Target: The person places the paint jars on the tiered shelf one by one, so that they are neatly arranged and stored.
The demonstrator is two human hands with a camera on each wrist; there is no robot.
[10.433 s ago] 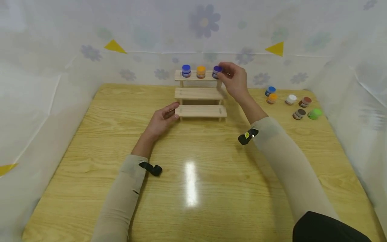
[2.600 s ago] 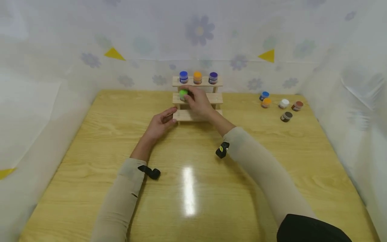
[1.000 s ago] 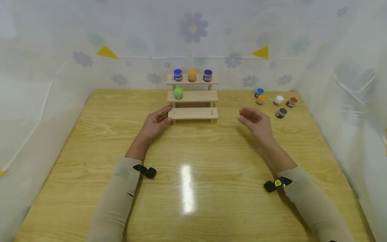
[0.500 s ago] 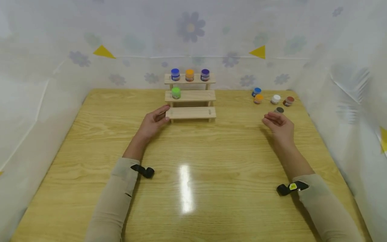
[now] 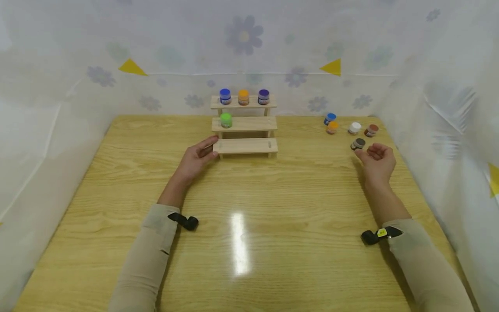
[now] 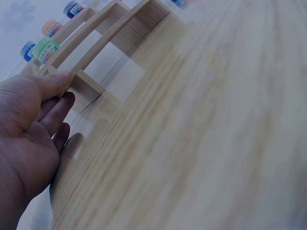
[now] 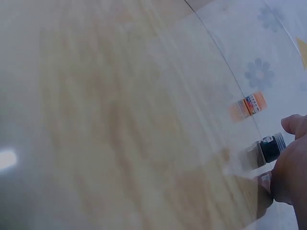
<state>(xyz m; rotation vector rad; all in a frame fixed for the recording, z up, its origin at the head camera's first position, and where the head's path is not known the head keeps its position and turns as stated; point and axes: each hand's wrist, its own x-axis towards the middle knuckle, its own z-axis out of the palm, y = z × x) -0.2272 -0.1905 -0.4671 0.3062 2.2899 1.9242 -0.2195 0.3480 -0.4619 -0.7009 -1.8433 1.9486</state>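
Observation:
A three-step wooden display stand (image 5: 244,146) is set near the back of the table. My left hand (image 5: 193,163) holds the left end of its lowest step, thumb at the front corner and fingers behind. The top step bears a blue paint jar (image 5: 225,97), an orange paint jar (image 5: 243,98) and a dark violet paint jar (image 5: 263,97). A green-lidded paint jar (image 5: 226,120) is at the left of the middle step. At the right, my right hand (image 5: 379,167) is beside a black paint jar (image 5: 358,144), fingers loosely bent; contact with the jar is unclear.
Behind the black jar stand a blue jar (image 5: 330,119), an orange jar (image 5: 332,128), a white jar (image 5: 354,128) and a brown jar (image 5: 371,130). Flowered white sheeting (image 5: 175,52) encloses the table (image 5: 280,208) at the back and sides.
The violet jar was released on the top step. The green jar came from the right group to the middle step and was let go. My right hand then moved right to the black jar.

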